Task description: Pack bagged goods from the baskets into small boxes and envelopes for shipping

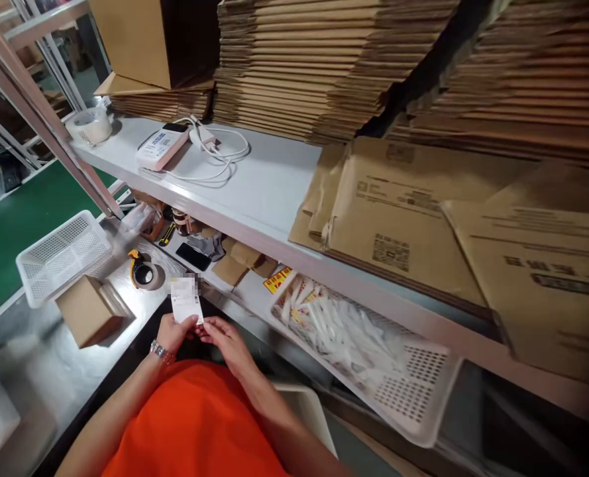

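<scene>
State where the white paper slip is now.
Head view, lower left of centre: the paper slip is held in the left hand, right hand at its lower edge, just right of the tape dispenser.

Left of the left hand point(172, 331), grey metal tabletop point(50, 387) lies open; brown cardboard box point(88, 311) and white mesh basket point(58, 257) block farther.

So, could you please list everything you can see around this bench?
label slip: one, white, in both hands
tape dispenser: one, black-yellow, bench beyond slip
small carton: one, brown, bench left
mesh basket: one, white, beyond carton
basket of packets: one, white, lower shelf right
phone: one, black, lower shelf
flat cartons: several, brown, upper shelf right
corded device: one, white, upper shelf left
tape roll: one, clear, shelf's left end
left hand: one, wears watch, grips slip
right hand: one, grips slip
</scene>
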Demonstrator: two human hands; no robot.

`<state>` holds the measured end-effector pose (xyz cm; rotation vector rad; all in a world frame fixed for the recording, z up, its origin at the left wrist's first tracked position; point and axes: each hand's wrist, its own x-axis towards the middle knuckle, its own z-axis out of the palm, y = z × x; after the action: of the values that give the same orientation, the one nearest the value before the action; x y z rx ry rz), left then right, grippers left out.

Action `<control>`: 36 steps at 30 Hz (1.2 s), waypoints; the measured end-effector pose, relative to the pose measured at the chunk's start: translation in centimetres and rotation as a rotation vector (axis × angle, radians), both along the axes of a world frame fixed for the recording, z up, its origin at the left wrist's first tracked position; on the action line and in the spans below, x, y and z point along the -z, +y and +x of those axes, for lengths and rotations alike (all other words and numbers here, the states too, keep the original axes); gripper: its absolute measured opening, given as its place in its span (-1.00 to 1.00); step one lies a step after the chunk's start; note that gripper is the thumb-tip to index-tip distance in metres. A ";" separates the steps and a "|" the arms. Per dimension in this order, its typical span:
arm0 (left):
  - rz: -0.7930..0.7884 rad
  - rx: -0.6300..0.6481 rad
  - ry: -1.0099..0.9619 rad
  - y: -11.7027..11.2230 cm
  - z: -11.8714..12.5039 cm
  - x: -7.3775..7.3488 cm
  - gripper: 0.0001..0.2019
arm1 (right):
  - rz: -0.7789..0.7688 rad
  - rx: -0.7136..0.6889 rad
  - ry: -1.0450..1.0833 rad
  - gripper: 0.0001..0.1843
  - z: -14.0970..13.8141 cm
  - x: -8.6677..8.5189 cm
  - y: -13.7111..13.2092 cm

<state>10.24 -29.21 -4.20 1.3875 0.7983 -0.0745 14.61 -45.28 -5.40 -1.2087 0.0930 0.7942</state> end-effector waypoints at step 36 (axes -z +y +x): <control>0.497 0.135 -0.158 -5.0 -2.7 -1.5 -0.72 | -0.082 0.020 -0.076 -0.53 -1.6 1.4 -4.4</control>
<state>7.50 -34.25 -2.65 1.8904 0.6111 0.1372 13.01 -49.70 -6.83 -1.3126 0.0756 0.7318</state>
